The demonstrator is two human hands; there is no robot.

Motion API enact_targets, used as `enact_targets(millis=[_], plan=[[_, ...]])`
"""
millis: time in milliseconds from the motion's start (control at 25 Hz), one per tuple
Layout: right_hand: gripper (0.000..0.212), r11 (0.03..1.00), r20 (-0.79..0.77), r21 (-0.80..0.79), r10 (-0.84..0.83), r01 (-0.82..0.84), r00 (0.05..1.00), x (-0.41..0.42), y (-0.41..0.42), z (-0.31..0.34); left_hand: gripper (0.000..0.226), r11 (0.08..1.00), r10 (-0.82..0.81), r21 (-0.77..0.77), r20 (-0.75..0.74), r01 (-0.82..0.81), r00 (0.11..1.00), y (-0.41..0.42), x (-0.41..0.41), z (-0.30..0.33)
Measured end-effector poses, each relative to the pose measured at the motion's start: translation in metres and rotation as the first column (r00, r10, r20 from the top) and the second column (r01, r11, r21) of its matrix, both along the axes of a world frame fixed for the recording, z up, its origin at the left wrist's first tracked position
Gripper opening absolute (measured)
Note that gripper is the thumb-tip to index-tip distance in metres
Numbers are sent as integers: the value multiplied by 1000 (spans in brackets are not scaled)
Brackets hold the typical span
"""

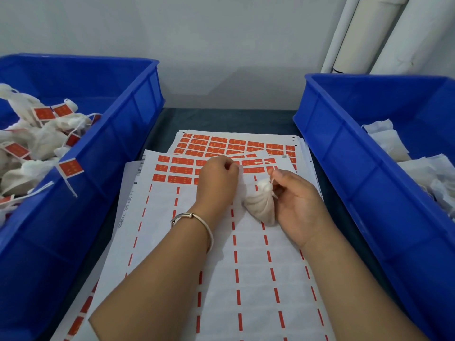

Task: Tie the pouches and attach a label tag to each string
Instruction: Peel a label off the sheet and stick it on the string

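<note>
Seen from above, at a dark counter [216,119] between two blue bins. Right hand [294,205] grasping a small tied white pouch [259,201] against the palm, thumb and forefinger pinching its string [267,166] just above the knot, pouch resting over the label sheet [246,267]. Left hand [218,179], silver bracelet [194,217] at the wrist, knuckles up, fingers curled down onto the rows of red labels [177,169]; grip there hidden, cannot tell whether a label is pinched. Left bin [128,134] holding tied, tagged pouches. Right bin [344,148] holding flat untied pouches.
</note>
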State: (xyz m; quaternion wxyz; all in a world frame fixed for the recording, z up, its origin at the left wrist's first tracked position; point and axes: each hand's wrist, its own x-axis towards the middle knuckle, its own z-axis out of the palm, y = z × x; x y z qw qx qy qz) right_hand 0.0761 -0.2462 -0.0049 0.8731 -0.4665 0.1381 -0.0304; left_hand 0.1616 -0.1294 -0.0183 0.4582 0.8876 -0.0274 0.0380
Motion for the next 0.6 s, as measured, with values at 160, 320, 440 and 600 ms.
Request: enact_targets(millis=[160,320,440,600], plan=[[7,916,-14,-378,-151,134,988,-2,2,7,16,974,76,-206,-98,-95,992,6,1,5],[4,855,79,-468,-210,222,974,-7,1,17,20,913,113,-372,-170,-170,979,9,1,12],[8,785,160,-564,-202,257,966,-10,2,22,20,888,67,-438,-174,-138,982,9,-3,20],[18,732,225,-613,-197,296,954,-13,2,26,18,811,-86,-584,-163,-25,983,6,-11,38]])
